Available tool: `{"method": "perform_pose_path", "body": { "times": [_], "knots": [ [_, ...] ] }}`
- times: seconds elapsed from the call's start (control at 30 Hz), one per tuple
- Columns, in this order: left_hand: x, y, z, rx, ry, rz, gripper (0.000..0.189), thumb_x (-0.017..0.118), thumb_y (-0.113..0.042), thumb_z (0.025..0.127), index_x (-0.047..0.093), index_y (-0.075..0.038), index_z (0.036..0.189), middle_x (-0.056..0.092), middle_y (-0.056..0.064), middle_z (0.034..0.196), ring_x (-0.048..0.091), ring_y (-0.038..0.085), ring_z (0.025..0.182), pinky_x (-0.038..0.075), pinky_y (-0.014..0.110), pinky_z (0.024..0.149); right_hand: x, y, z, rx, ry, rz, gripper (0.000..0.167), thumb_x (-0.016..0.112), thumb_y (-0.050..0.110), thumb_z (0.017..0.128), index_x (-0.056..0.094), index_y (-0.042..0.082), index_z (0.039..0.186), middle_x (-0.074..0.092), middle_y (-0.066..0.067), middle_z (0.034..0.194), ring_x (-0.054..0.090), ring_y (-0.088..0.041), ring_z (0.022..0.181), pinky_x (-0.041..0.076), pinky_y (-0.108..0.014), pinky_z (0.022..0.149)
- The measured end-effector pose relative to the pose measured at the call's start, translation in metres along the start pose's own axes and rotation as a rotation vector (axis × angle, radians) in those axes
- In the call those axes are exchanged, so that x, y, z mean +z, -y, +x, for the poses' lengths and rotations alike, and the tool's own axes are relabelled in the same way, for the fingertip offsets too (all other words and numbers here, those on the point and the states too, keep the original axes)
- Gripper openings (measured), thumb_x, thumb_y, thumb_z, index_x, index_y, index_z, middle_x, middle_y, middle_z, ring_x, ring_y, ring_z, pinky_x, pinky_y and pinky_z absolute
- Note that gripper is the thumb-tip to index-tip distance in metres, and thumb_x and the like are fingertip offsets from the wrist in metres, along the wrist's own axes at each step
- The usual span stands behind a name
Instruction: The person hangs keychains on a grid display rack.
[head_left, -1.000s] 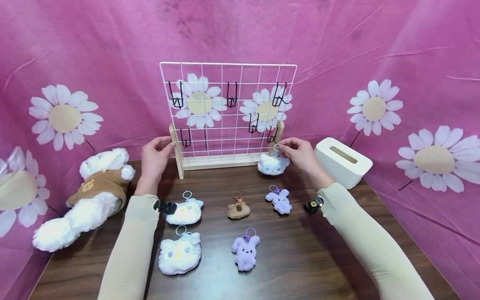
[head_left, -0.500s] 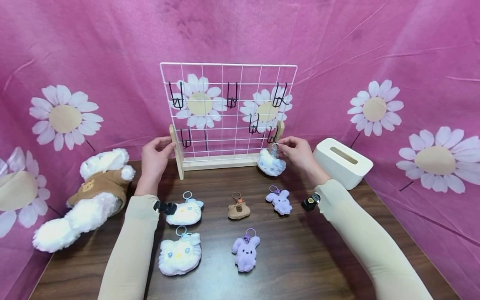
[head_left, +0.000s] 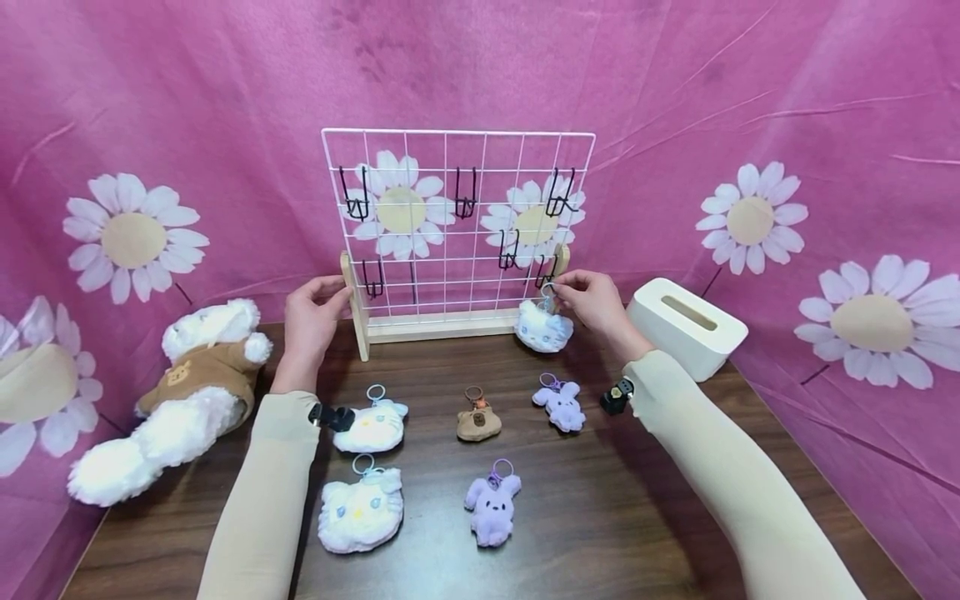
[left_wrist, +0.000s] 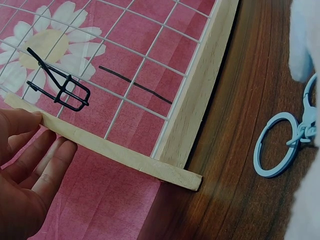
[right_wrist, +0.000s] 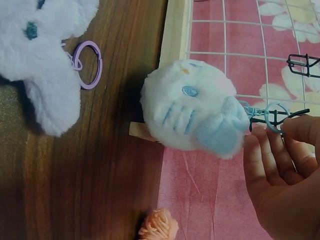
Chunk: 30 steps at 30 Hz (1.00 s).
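Observation:
My left hand pinches the left wooden post of a white wire grid rack between thumb and fingers. At the rack's lower right, my right hand pinches the light blue ring of a white plush cat keychain. In the right wrist view, a black hook crosses that ring; whether it passes through is hard to tell. The plush hangs tilted in front of the right post's foot. Several black hooks, one a double hook at the top middle, are on the grid.
On the wooden table lie two white cat keychains, a brown bear keychain and two purple rabbit keychains. A white tissue box stands at right. At left lies a white plush toy in a brown top. A pink flowered cloth hangs behind.
The plush cat has turned and swung slightly left, with its ring shifted a little left towards the lower right hook. My right hand moved slightly left with it; my left hand stays on the post.

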<state>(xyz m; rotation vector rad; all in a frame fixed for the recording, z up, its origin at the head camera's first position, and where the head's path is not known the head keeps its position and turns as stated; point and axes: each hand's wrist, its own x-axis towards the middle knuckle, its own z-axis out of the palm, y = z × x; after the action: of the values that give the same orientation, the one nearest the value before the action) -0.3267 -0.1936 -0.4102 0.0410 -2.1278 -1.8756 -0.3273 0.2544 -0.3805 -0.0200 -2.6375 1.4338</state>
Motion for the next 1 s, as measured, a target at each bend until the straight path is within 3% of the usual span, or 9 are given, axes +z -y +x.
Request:
{"method": "perform_pose_path", "body": {
  "times": [0.27,0.77,1.0],
  "knots": [
    [0.0004,0.0002,-0.0012,-0.007,0.001,0.003,0.035,0.077,-0.011,0.107,0.075,0.007,0.136,0.074,-0.001,0.103,0.074,-0.002,0.081,0.07,0.014,0.078,0.0012,-0.0017,0.0018,0.006,-0.04,-0.074,0.026,0.073,0.024,0.11,0.083,0.003,0.122,0.083,-0.019,0.106,0.073,-0.011,0.081,0.057,-0.012,0.063],
    [-0.0001,0.0003,0.0008,-0.004,0.001,0.002,0.036,0.078,-0.011,0.106,0.075,0.006,0.137,0.073,-0.008,0.098,0.074,-0.003,0.08,0.071,0.016,0.08,-0.0011,-0.0032,-0.001,0.0,-0.062,-0.091,0.026,0.075,0.025,0.109,0.084,0.007,0.125,0.084,-0.02,0.116,0.078,-0.017,0.088,0.058,-0.01,0.064],
    [-0.0004,-0.0004,0.0005,-0.009,0.008,-0.008,0.036,0.077,-0.012,0.107,0.074,0.005,0.138,0.078,0.006,0.11,0.075,-0.001,0.081,0.072,0.019,0.082,-0.0063,-0.0041,-0.0073,-0.001,-0.057,-0.095,0.028,0.075,0.025,0.109,0.084,0.006,0.126,0.084,-0.022,0.117,0.082,-0.025,0.095,0.055,-0.011,0.061]
  ]
}}
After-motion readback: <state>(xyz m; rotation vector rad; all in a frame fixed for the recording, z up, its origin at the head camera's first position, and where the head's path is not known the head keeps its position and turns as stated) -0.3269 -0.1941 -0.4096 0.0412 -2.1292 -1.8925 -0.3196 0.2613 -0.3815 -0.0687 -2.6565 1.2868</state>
